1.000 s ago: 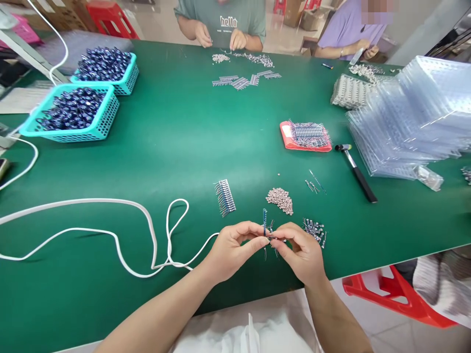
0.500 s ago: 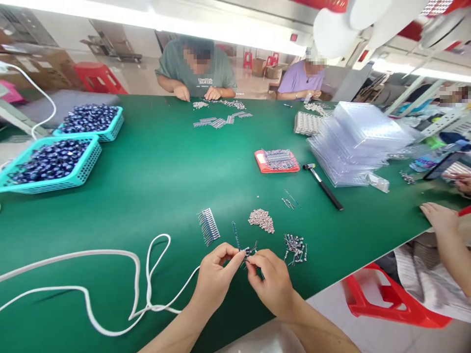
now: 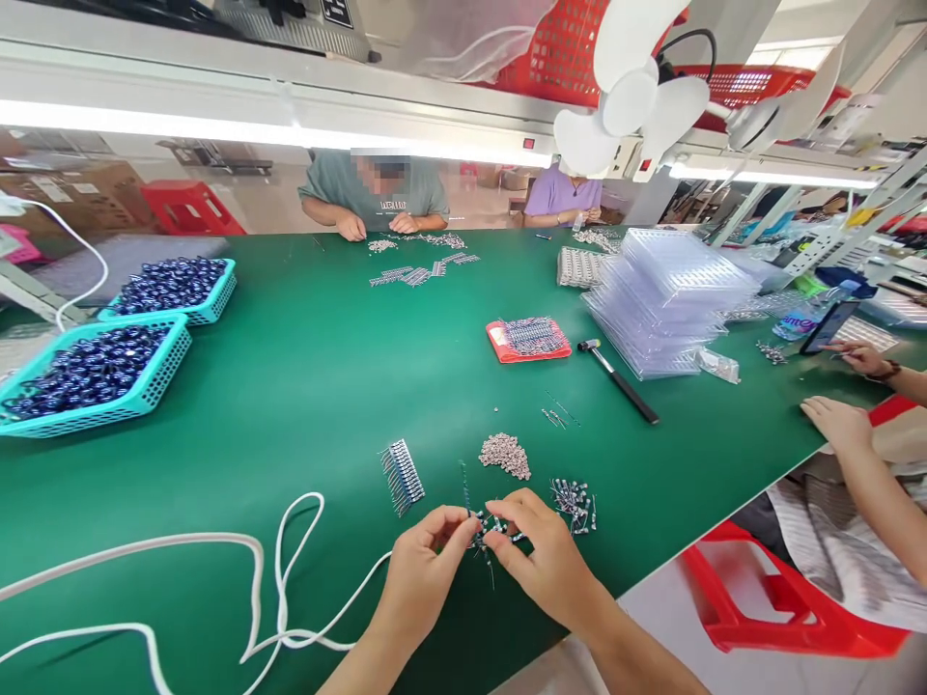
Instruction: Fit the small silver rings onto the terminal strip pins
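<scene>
Two hands, left (image 3: pixel 424 569) and right (image 3: pixel 543 550), pinch small wired parts (image 3: pixel 487 526) between their fingers above the green tabletop (image 3: pixel 304 386).

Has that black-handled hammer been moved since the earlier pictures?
No. The view has shifted, but the hammer has not: its head is still just right of the red wrap, its handle slanting towards the near right.

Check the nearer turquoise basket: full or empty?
Full: dark, shiny pieces heap up inside the nearer turquoise basket, around rim height.
</scene>
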Demonstrator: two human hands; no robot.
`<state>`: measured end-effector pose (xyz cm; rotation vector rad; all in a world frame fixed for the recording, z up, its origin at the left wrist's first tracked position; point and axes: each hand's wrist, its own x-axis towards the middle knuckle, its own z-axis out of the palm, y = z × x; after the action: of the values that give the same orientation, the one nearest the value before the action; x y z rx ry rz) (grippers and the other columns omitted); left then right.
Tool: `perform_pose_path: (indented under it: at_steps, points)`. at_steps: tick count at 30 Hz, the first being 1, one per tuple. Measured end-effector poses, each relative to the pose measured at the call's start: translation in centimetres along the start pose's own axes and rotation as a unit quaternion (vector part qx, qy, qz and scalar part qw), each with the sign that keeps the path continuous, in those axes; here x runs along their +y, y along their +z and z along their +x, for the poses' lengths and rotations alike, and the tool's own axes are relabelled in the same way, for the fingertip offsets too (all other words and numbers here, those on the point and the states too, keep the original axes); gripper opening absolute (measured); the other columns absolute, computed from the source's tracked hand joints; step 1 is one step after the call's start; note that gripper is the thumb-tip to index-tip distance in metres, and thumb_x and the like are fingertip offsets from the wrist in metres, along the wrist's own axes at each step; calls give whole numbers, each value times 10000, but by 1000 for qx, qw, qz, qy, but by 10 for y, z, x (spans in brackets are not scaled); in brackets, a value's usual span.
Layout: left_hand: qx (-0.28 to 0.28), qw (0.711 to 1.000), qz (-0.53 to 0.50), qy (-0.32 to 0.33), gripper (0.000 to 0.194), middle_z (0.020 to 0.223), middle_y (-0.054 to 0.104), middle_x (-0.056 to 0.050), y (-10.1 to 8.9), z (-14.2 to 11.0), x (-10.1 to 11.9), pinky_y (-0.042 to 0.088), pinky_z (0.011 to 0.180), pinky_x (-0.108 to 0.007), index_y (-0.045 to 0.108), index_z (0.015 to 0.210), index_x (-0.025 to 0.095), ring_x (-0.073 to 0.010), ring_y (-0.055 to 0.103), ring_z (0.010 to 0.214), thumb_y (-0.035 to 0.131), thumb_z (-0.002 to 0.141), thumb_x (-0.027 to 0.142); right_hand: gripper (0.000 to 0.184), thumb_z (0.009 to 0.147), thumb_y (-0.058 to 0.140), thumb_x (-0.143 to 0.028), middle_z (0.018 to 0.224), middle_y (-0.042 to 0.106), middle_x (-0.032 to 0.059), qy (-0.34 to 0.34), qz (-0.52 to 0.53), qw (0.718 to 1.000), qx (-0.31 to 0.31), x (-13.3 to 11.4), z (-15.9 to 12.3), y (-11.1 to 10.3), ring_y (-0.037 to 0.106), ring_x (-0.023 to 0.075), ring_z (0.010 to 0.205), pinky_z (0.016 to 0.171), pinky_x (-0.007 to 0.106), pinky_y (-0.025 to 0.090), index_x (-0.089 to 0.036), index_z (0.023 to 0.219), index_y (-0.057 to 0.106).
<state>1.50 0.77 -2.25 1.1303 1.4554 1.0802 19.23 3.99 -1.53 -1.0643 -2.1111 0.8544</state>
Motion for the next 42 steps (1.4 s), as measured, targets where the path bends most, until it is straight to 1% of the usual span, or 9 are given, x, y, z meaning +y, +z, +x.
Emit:
perform_pose_path:
  at_steps: [4, 8, 15, 20, 25, 30, 34, 38, 42]
  points:
    - [-68, 995, 52, 49, 244, 785, 712, -35, 6, -8, 3, 501, 688, -260, 701, 827, 184, -185, 625, 745, 575, 890, 383, 89, 903, 569, -224, 894, 625, 27, 5, 89, 996, 15, -8, 5, 6, 610, 138, 803, 717, 250, 503, -221, 935, 651]
    - [-92, 992, 64, 49, 213, 945, 755, -50, 4, -9, 8, 534, 796, -281, 724, 974, 205, -204, 680, 871, 582, 889, 339, 143, 902, 515, -229, 802, 620, 4, 17, 37, 999, 4, -1, 16, -7, 596, 126, 737, 667, 230, 477, -209, 789, 600]
    - [-30, 996, 77, 27, 312, 1099, 741, -77, -13, -1, 9, 562, 870, -339, 692, 1113, 209, -228, 689, 971, 571, 889, 390, 182, 901, 469, -280, 760, 655, 38, 151, -214, 963, 64, 87, 82, -102, 582, 176, 688, 650, 279, 419, -204, 836, 622]
    - [-3, 994, 103, 47, 296, 1055, 752, -74, -17, 5, 3, 570, 846, -344, 691, 1097, 205, -224, 702, 934, 556, 893, 372, 189, 865, 518, -261, 829, 690, 71, 179, -289, 939, 47, 135, 110, -126, 620, 188, 755, 666, 273, 417, -191, 809, 685]
    - [44, 984, 159, 61, 283, 1062, 751, -77, -31, 14, 6, 578, 821, -315, 686, 1086, 198, -209, 710, 932, 489, 917, 312, 253, 897, 484, -280, 959, 709, 89, 152, -297, 942, 22, 129, 100, -120, 647, 207, 904, 793, 300, 457, -198, 911, 723]
    - [105, 966, 226, 62, 326, 1123, 708, -104, -64, 20, 13, 585, 805, -324, 627, 1174, 166, -206, 699, 947, 417, 939, 249, 303, 948, 457, -402, 1037, 700, 65, 79, -239, 968, 0, 74, 65, -98, 654, 208, 942, 830, 331, 490, -236, 1068, 680]
    - [112, 944, 302, 69, 324, 1227, 661, -128, -86, 17, 12, 510, 982, -437, 638, 1160, 160, -267, 622, 1135, 440, 904, 159, 256, 955, 475, -396, 981, 700, 37, 14, -129, 984, -120, 27, 45, -64, 660, 182, 840, 718, 306, 526, -281, 1065, 675]
    - [92, 919, 377, 74, 338, 1282, 626, -189, -93, 18, 7, 418, 1058, -546, 641, 1177, 108, -350, 530, 1247, 490, 875, 125, 226, 953, 476, -301, 959, 683, 52, -19, -125, 977, -172, 2, 55, -26, 642, 195, 867, 755, 332, 517, -244, 1069, 662]
    - [72, 901, 420, 78, 390, 1375, 556, -227, -92, 22, -3, 401, 1083, -540, 590, 1253, 75, -358, 482, 1307, 534, 876, 159, 245, 935, 497, -230, 1029, 655, 73, -39, -149, 965, -210, -12, 78, 11, 633, 194, 881, 783, 340, 504, -205, 1147, 618]
